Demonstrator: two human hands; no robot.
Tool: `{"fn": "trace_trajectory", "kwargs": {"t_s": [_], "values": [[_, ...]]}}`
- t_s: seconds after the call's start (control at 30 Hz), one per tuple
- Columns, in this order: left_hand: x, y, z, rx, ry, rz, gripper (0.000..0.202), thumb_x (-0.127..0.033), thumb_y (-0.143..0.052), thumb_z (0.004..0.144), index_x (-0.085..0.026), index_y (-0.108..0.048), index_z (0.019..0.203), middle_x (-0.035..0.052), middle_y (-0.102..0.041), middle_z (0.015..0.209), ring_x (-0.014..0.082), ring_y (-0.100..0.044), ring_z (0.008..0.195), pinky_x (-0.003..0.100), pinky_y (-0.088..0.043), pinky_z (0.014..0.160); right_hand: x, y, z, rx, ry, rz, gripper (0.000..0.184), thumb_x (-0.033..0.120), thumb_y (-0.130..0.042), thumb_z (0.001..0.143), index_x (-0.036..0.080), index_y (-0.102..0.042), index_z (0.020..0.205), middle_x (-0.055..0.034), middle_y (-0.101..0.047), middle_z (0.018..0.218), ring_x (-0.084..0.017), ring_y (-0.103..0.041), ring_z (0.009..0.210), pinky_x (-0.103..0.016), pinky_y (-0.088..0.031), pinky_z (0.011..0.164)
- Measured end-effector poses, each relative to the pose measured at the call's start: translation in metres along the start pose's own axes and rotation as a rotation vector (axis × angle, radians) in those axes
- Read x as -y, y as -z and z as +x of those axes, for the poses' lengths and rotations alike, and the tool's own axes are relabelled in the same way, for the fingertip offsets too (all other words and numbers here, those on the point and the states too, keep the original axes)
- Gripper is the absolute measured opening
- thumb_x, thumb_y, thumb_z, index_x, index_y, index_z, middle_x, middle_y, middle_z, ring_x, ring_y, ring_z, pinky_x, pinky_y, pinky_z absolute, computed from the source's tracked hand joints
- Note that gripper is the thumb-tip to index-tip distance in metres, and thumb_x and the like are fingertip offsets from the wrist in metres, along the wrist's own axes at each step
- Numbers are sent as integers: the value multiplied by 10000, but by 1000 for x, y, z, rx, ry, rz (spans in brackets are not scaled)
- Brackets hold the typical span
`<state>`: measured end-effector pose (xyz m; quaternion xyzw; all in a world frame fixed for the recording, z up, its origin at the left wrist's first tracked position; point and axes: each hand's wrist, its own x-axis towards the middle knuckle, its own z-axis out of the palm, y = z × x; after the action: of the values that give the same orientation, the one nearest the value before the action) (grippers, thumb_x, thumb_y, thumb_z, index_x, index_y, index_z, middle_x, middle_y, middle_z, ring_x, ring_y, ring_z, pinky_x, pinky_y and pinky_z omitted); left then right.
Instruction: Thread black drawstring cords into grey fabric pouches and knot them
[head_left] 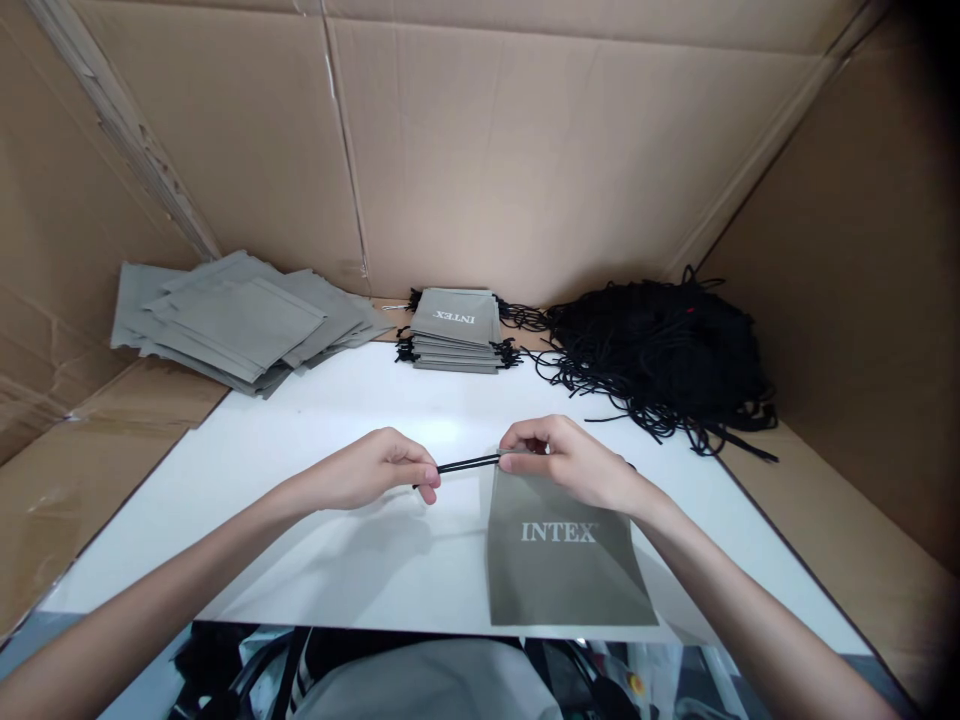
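Note:
A grey drawstring bag (566, 575) printed INTEX hangs or lies at the table's front edge, its top corner pinched by my right hand (574, 455). Two black strands of cord (469, 463) run left from that corner, stretched nearly straight. Their far end is between the thumb and fingers of my left hand (390, 468), with a short tip showing below. Both hands are closed. My right hand hides most of the bag's top edge.
Flat grey bags (240, 320) are piled at the back left. A neat stack of corded INTEX bags (456, 330) stands at the back middle. A heap of black cords (660, 350) lies at the back right. Cardboard walls (525, 150) enclose the white table (337, 400).

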<state>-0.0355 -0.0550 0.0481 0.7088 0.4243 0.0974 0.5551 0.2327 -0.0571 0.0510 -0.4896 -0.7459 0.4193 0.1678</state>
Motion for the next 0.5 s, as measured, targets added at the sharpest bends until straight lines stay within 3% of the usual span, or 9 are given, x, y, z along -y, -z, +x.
{"fn": "trace_trajectory", "kwargs": {"t_s": [0.1,0.2,0.33,0.43,0.5], "values": [[4,-2,2,3,19,-141,308,-494,-656,845,-216,-789,856,57,-742,1070,274,-625,1059,339,-437,945,-3,-4,-1,-55,-7,-60,181,326,-617,873,176,-678,792,16,-595,695,-137,-464,631,-270,-330,598],[5,-10,5,-62,30,-357,281,-488,-706,816,-220,-788,842,58,-657,1304,291,-532,1255,384,-335,1103,-3,-12,-3,-118,20,-122,159,297,-602,896,188,-693,825,9,-661,755,-143,-521,661,-269,-354,624],[7,-24,4,-125,37,-595,311,-497,-728,790,-210,-784,896,88,-696,1211,297,-549,1230,432,-343,1108,-2,-18,-8,-188,84,-206,139,261,-581,923,200,-693,871,2,-714,860,-152,-593,742,-268,-385,686],[10,-28,2,-38,9,-372,286,-494,-712,814,-228,-794,878,74,-676,1248,297,-570,1211,438,-381,1094,2,-15,-12,-178,98,-208,132,250,-583,925,197,-688,865,2,-712,876,-151,-597,769,-264,-390,705],[11,-28,0,-95,-11,-107,317,-518,-700,826,-253,-790,974,68,-605,1371,319,-508,1298,456,-389,1099,5,-11,-15,-117,93,-158,123,240,-598,912,193,-689,844,8,-700,853,-143,-587,760,-255,-390,699]]}}
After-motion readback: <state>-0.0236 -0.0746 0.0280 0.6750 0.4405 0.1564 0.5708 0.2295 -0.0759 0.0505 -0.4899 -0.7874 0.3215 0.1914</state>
